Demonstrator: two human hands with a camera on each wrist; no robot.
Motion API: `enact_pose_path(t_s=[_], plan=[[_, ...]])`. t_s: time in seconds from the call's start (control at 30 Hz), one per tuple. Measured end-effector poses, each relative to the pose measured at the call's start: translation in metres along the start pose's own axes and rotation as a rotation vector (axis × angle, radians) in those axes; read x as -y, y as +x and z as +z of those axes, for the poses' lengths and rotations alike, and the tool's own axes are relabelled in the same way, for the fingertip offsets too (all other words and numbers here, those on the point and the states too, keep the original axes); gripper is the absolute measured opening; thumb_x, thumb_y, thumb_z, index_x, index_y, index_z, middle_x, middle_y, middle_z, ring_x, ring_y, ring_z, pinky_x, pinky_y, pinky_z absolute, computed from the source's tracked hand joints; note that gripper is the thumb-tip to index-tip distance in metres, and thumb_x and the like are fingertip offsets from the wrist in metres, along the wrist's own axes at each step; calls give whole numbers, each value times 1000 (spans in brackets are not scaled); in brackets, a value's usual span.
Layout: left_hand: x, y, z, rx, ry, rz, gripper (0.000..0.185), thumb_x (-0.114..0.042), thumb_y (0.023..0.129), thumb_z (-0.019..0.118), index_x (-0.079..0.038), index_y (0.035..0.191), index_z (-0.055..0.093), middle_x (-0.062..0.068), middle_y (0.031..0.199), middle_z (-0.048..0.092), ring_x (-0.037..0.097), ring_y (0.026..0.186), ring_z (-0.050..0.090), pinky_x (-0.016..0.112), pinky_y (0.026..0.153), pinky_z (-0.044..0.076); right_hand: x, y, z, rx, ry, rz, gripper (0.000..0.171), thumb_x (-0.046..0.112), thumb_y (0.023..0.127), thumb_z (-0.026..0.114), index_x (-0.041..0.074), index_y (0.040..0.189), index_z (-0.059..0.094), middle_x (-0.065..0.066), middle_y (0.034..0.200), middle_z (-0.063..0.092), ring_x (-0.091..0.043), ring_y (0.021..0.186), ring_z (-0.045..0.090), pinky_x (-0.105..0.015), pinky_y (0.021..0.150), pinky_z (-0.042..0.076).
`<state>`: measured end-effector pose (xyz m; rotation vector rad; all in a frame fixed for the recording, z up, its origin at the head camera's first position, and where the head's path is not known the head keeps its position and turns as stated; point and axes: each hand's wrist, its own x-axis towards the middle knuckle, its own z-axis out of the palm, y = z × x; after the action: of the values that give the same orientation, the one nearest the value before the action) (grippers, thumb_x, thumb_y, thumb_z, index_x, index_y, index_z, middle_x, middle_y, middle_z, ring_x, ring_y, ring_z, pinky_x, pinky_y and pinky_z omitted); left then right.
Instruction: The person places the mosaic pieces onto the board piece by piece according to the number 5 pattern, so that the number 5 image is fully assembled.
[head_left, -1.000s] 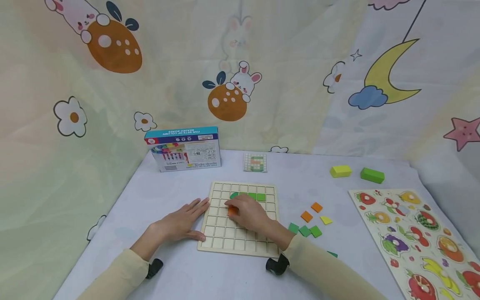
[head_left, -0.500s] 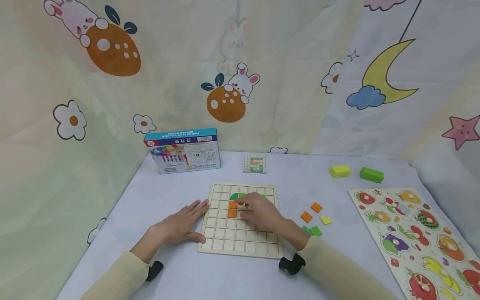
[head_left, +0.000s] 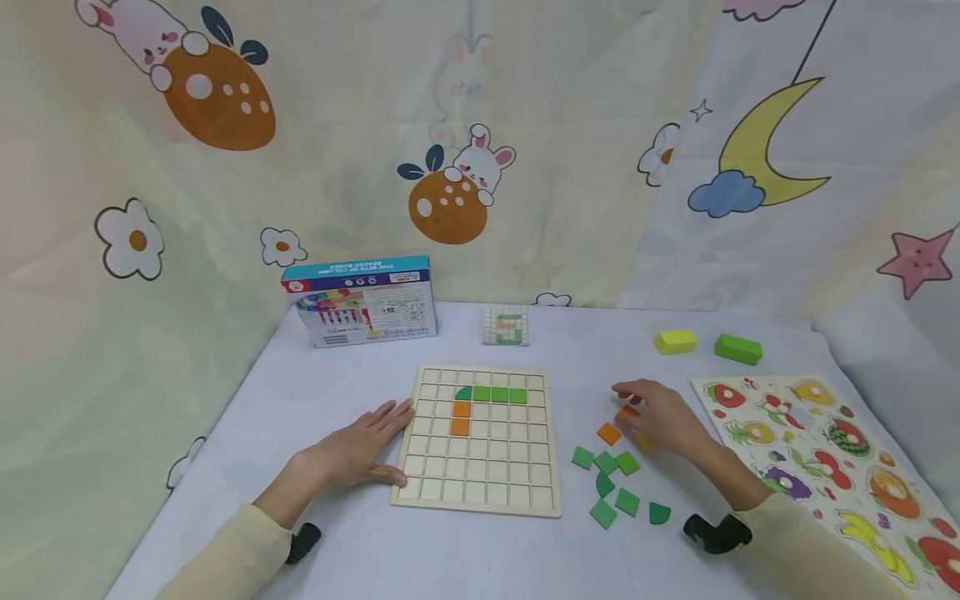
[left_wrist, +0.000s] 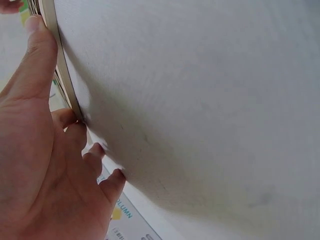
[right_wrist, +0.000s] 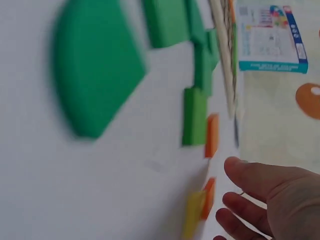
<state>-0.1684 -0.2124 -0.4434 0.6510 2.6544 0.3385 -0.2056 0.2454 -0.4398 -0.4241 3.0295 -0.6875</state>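
The wooden grid board [head_left: 480, 493] lies flat on the white table. On it, a dark green quarter-round tile [head_left: 465, 392] and a row of light green square tiles [head_left: 500, 394] sit above two orange tiles [head_left: 461, 427]. My left hand [head_left: 356, 446] rests on the table, its thumb and fingers at the board's left edge. To the right of the board, my right hand [head_left: 663, 421] hovers over an orange tile [head_left: 627, 412], partly covering it and a yellow tile [head_left: 643, 442]. Its thumb and fingers are apart in the right wrist view, with nothing between them.
Another orange tile [head_left: 609, 433] and several loose green tiles [head_left: 603, 513] lie right of the board. A small pattern card [head_left: 506, 327] and a printed box [head_left: 367, 304] are behind it. Yellow [head_left: 676, 342] and green blocks [head_left: 738, 349] stand back right, beyond a fruit puzzle board [head_left: 806, 429].
My right hand has left the orange tiles on the board and moved right, to the loose tiles. The orange and green tiles on the board are now uncovered. My left hand stays at the board's edge.
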Motion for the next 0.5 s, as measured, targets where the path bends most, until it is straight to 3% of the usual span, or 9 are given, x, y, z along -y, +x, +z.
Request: enact_pose_path(t_s=[0.23, 0.5], plan=[[0, -1, 0, -3, 11, 2, 107, -69, 77, 60, -14, 157, 15, 5, 165, 12, 32, 152, 9, 54, 121, 19, -16, -9, 5, -46, -10, -44, 40, 9, 80, 78, 1, 118, 67, -7, 100, 70, -20, 88, 62, -36, 76, 55], [-2, 0, -1, 6, 1, -6, 107, -69, 77, 61, -14, 157, 15, 4, 165, 12, 32, 152, 9, 53, 122, 18, -1, -5, 7, -61, 25, -38, 42, 8, 81, 76, 2, 121, 65, -9, 104, 70, -23, 91, 61, -44, 84, 56]])
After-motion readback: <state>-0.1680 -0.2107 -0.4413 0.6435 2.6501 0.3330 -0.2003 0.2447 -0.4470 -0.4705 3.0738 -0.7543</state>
